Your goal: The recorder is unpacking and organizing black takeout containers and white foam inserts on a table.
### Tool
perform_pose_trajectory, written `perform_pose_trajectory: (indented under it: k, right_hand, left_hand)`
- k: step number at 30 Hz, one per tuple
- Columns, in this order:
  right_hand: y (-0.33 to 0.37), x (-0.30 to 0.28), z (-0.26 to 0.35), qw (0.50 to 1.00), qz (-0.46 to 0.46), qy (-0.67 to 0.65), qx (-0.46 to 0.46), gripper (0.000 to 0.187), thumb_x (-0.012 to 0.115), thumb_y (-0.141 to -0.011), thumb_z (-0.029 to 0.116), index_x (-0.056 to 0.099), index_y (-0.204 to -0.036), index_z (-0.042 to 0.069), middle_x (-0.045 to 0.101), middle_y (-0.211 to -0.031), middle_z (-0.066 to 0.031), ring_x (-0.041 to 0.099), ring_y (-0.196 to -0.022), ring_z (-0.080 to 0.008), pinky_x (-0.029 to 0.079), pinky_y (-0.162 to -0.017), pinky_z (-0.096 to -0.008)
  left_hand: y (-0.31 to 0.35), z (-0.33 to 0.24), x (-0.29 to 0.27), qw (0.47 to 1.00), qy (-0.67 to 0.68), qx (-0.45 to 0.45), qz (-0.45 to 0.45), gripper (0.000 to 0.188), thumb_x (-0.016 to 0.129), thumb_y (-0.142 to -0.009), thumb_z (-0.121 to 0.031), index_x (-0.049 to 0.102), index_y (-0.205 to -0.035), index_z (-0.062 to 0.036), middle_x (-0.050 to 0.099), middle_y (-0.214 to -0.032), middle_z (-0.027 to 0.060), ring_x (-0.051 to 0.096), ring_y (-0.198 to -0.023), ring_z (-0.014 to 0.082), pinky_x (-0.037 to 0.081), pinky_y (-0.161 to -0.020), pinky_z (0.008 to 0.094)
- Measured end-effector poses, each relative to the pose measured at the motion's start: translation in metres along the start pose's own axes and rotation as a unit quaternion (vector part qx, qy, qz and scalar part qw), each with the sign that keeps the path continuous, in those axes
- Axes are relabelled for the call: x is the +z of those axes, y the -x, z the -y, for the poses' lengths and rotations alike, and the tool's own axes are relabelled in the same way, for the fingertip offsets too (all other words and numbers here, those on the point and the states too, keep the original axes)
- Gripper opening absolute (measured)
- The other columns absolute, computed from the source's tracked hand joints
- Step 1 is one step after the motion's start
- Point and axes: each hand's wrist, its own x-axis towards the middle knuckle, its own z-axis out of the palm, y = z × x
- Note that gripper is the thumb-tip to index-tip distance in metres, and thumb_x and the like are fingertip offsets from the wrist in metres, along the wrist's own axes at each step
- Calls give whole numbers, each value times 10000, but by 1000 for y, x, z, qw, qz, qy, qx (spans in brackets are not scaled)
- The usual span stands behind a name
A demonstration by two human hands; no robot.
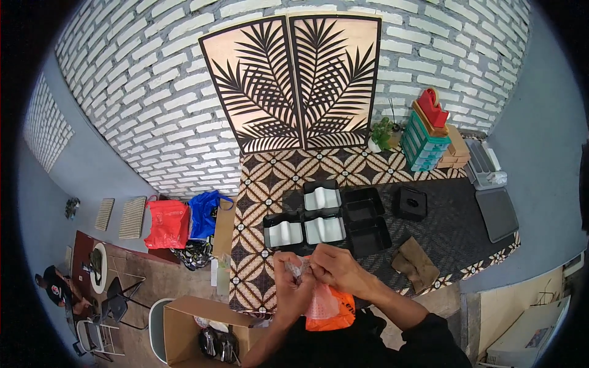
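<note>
We held our left hand [291, 293] and right hand [341, 270] just beside each other in front of our body, both in pinching grips with the fingers [325, 253] bent. The back of our right hand faced upward. Our left forearm [270, 342] ran in bare from the lower edge; our right forearm [397, 302] slanted from the lower right, bare below a dark sleeve [429, 340]

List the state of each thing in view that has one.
Clear plastic: bunched up
Left hand: closed on the plastic
Right hand: pinching the plastic
Orange bag: crumpled
Cardboard box: open
Pale-lined black trays: uncovered
Knobbed black box: lidded
Brown cloth: rumpled
</note>
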Motion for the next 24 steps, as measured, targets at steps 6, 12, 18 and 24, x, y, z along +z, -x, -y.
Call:
perform_pose_trajectory:
  k: [6,12,18,24]
  right_hand:
    - [6,7,5,996,-81,7,28,155,641,-831,9,504,-903,-6,521,-813,-136,583,-691,-333,488,-585,-405]
    - [11,16,4,990,-122,34,60,148,650,-832,11,511,-875,-13,531,-818,-147,585,-687,-348,498,-599,-379]
    - [8,-2,7,989,-126,0,72,184,692,-824,54,574,-955,0,566,-883,-132,603,-756,-313,506,-638,-379]
    - [3,-21,14,995,-67,58,-40,271,777,-754,72,630,-980,50,609,-1011,-81,635,-896,-281,547,-747,-345]
  left_hand:
    - [3,0,15,997,39,14,-58,301,491,-856,142,331,-967,-88,365,-902,1,426,-765,47,394,-652,180]
    - [2,8,23,991,9,77,-108,320,504,-833,152,330,-944,-93,316,-893,-6,347,-776,58,353,-680,183]
    - [1,-6,13,997,-1,15,-69,334,566,-841,115,341,-981,-90,336,-895,-6,381,-755,40,349,-623,176]
    - [0,-34,-15,996,-70,-27,56,364,631,-843,67,372,-1055,-73,406,-872,-6,398,-648,28,324,-539,188]
